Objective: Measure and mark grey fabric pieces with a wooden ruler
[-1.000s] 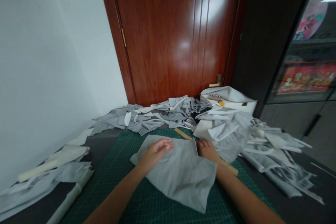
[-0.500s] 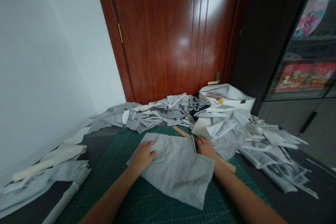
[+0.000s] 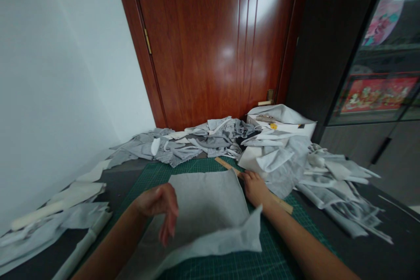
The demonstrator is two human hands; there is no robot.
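Observation:
A piece of light grey cloth lies on a green gridded cutting mat. Its near right part is lifted and blurred by motion. My left hand hovers over the cloth's left side, palm turned inward, fingers drooping and apart with nothing in them. Beside the cloth's far right edge, my right hand is bent over a wooden ruler, fingers closed down on it. The ruler runs slantwise under that hand and comes out again below the wrist.
Grey fabric scraps are heaped along the back. At the right stand a white box with cloth over it and a pile of strips. Rolled and folded cloth lies at the left, by the wall. Behind is a wooden door.
My left hand has let go of the cloth and risen toward me to the left. The cloth has unfolded toward me and left, its near edge swinging up. My right hand stays in place.

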